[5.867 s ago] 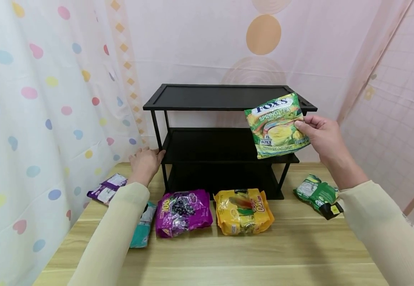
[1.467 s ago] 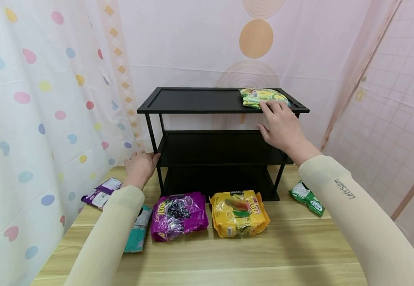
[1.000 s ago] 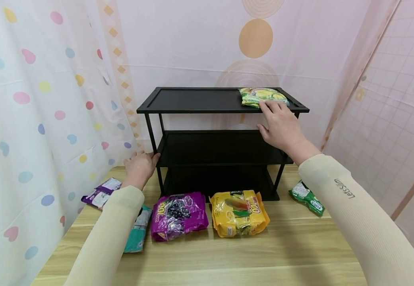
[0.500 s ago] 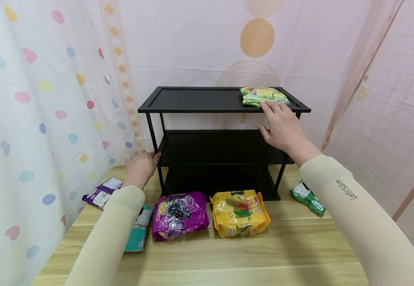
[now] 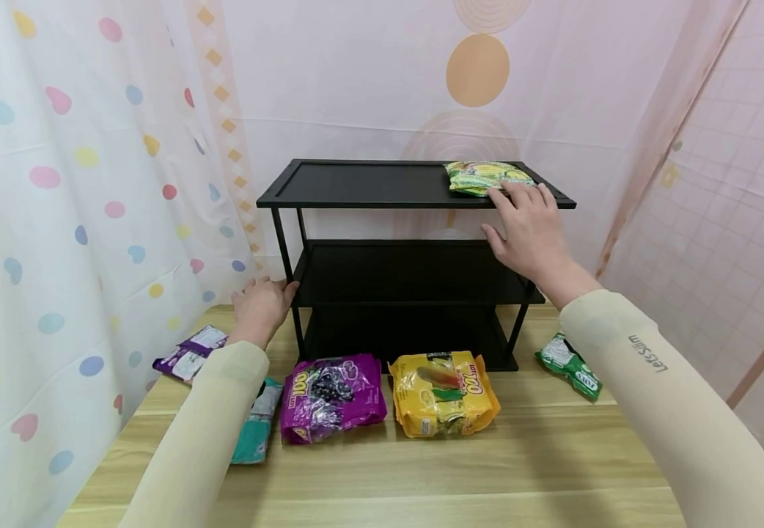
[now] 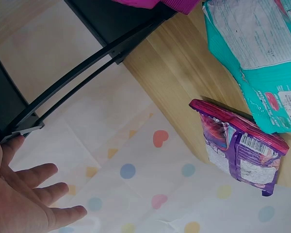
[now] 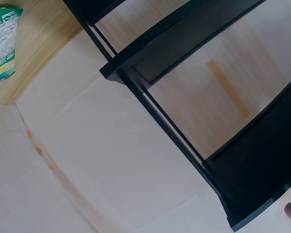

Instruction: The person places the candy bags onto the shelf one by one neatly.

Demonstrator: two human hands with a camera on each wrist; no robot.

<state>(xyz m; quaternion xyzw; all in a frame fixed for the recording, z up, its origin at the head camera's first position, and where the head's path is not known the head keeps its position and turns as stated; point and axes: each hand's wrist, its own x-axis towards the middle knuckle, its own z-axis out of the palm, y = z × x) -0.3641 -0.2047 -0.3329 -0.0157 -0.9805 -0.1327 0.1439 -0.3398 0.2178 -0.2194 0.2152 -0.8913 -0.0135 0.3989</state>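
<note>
Candy bag [image 5: 487, 176] has gone from the right hand's pinch, up in front of the shelf, to lying on the top tier, right end. Right hand [image 5: 530, 227] has let go: fingers spread and loosely bent at the bag's front edge, contact unclear. Bag is glossy crinkled plastic, green-yellow, soft pillow shape, lying flat, printed side up. Long axis looks left-right, along the shelf's length, though foreshortened; can't tell which way its top points.

Shelf [image 5: 369, 183]: matte black, three flat rectangular tiers with raised rims, thin straight uprights. Left hand [image 5: 262, 304] grasps nothing, fingers extended, thumb against the front left upright by the middle tier.

In front of the shelf, on the wood-grain surface [image 5: 421, 484]: shiny, boxy purple bag [image 5: 332, 400] and yellow bag [image 5: 444, 394] side by side, slightly apart. Small green bag [image 5: 568, 367] right, lying diagonally. Teal bag [image 5: 256, 429] left, partly behind the sleeve; flat violet packet [image 5: 191, 352] beyond it. Soft, creased spotted curtain [image 5: 92, 220] on the left.
</note>
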